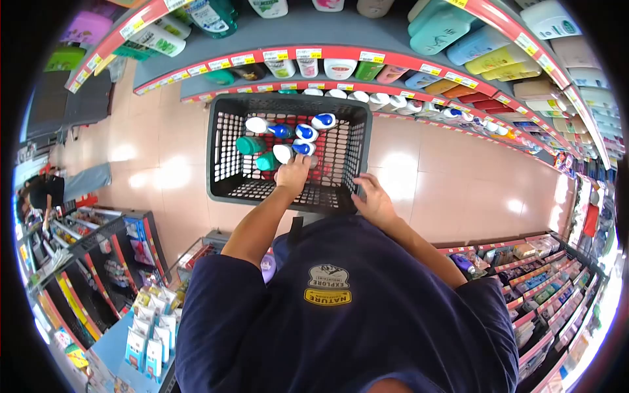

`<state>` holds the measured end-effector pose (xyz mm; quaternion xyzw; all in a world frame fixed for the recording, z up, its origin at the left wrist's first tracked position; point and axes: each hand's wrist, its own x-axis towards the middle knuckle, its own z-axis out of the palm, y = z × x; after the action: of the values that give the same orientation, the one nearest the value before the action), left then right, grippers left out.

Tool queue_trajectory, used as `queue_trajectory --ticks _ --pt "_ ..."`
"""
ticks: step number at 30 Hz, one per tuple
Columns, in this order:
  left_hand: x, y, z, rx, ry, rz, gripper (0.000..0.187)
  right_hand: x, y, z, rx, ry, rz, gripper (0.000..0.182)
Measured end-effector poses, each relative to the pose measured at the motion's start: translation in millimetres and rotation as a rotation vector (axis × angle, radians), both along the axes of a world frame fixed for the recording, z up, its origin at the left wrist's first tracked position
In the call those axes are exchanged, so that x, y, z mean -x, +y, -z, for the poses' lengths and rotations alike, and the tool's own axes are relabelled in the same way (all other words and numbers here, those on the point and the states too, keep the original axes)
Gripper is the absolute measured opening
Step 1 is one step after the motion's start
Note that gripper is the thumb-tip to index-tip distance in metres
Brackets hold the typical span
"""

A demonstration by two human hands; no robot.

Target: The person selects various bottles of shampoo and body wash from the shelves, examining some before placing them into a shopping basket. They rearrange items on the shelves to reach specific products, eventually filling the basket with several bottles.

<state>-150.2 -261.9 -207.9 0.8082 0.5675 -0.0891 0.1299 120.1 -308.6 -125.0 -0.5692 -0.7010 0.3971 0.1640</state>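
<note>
Your left hand reaches down inside black basket, fingers partly curled; can't tell if they grip anything. Nearest blue-topped bottle sits right at fingertips, seemingly upright, left hand nearer than right. Green bottles lie leftward. Your right hand, half open, nothing held, near basket's right corner. Stocked shelf beyond.

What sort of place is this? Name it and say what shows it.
Most likely a shop, perhaps a supermarket: the shelves carry rows of bottles, price tags run along their edges, and a black shopping basket holds several capped containers.
</note>
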Motion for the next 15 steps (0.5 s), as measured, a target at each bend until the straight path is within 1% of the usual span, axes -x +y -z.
queue_trajectory --ticks 1,5,6,9,10,11,13,14,15 --pt "0 0 2 -0.011 0.029 0.03 0.033 2 -1 -3 0.055 0.02 0.011 0.04" --pt "4 0 15 0.041 0.071 0.069 0.03 3 -1 -10 0.05 -0.029 -0.011 0.041" --pt "4 2 14 0.019 0.06 0.066 0.024 4 0 -11 0.025 -0.031 -0.004 0.041" --pt "6 7 8 -0.019 -0.014 0.089 0.018 4 5 -11 -0.057 -0.022 0.011 0.043" --pt "7 10 -6 -0.069 -0.088 0.113 0.015 4 9 -8 -0.087 -0.009 0.013 0.044" --pt "9 12 -19 -0.04 -0.138 0.124 0.017 4 11 -4 -0.108 0.007 0.011 0.045" --pt "20 15 -36 0.0 -0.404 0.062 0.02 6 21 5 -0.165 0.023 -0.062 0.047" --pt "24 19 -52 0.136 -0.514 -0.023 0.024 11 26 -3 -0.063 0.054 -0.042 0.049" --pt "28 24 -72 0.267 -0.622 -0.111 0.027 15 32 -4 -0.029 0.044 -0.073 0.054"
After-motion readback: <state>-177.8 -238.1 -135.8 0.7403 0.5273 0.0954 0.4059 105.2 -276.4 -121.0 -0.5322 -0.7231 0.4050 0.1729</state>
